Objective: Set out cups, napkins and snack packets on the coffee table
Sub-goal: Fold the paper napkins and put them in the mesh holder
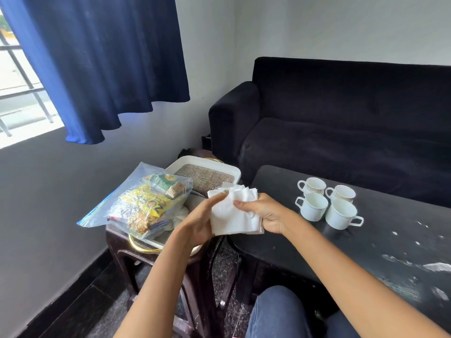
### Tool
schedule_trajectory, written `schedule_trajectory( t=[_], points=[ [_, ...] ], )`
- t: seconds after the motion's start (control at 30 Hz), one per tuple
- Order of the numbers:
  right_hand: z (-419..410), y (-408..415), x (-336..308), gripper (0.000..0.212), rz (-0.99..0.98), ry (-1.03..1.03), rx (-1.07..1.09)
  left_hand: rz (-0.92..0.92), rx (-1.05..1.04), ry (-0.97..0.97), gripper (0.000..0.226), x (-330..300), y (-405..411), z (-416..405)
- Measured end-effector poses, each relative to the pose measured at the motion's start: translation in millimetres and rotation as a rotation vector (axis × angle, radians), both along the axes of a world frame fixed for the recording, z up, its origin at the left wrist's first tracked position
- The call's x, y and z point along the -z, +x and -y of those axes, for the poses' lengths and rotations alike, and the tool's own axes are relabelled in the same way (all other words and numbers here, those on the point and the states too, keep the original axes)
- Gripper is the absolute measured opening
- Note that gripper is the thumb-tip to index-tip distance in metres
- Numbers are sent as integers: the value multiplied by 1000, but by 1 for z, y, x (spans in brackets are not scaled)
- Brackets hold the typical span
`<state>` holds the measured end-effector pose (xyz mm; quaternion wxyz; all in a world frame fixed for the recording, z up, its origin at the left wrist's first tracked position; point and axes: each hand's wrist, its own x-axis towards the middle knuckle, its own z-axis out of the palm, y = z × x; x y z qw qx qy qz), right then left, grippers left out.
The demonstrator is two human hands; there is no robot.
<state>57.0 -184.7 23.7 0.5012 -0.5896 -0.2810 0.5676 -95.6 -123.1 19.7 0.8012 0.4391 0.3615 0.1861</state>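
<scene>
A corner of a room with plain pale grey walls [341, 25]. At the upper left, daylight comes through a barred window [17, 89], partly covered by a dark blue curtain [105, 62] whose hem hangs free above the wall below. A black fabric sofa [341, 118] stands against the right-hand wall. In front of it is a black bench [366, 252], its surface scuffed with white marks. The floor [224, 269] is dark speckled stone, with a black skirting strip along the left wall.

We see daylight pour in from the window [14, 93] at upper left, overexposed there; the sofa [341, 123] reads nearly featureless black, edges bowed.
</scene>
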Motion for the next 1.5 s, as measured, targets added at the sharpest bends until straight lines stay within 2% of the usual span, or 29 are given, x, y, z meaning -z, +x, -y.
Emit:
schedule_trajectory(
  t=[0.13, 0.27, 0.37, 0.6, 0.77, 0.83, 1.0, 1.13, 1.3, 1.43, 1.5],
  points=[
    [3, 4, -2, 28, -3, 24, -10, -43, -22, -11, 38, 2, 4, 7],
    [5, 12, 0, 35, -35, 72, 125, -18, -122, -31, 32, 5, 3, 1],
    [8, 18, 4, 31, 3, 65, 179, -30, -121, -18, 29, 7, 3, -1],
    [7, 21, 5, 26, -36, 89, 145, 9, -66, -31, 26, 9, 4, 0],
    [4, 12, 7, 18, -69, 130, 108, -94, -148, 81, 38, 12, 15, 4],
    [3, 7, 9, 16, -31, 114, 85, -102, -123, 100, 42, 12, 17, 6],
    [0, 5, 10, 20, 67, 77, 188, -18, -76, -40, 29, 7, 12, 5],
    [2, 11, 5, 17, 49, 71, 164, -94, -133, 17, 23, 9, 12, 4],
    [5, 14, 5, 17, 33, 101, 145, -82, -146, 42, 20, 13, 16, 5],
    [6, 12, 7, 9, 53, 85, 145, -127, -194, 117, 31, 17, 16, 4],
    [7, 11, 8, 13, 57, 76, 130, -167, -207, 194, 34, 18, 15, 2]
  ],
)
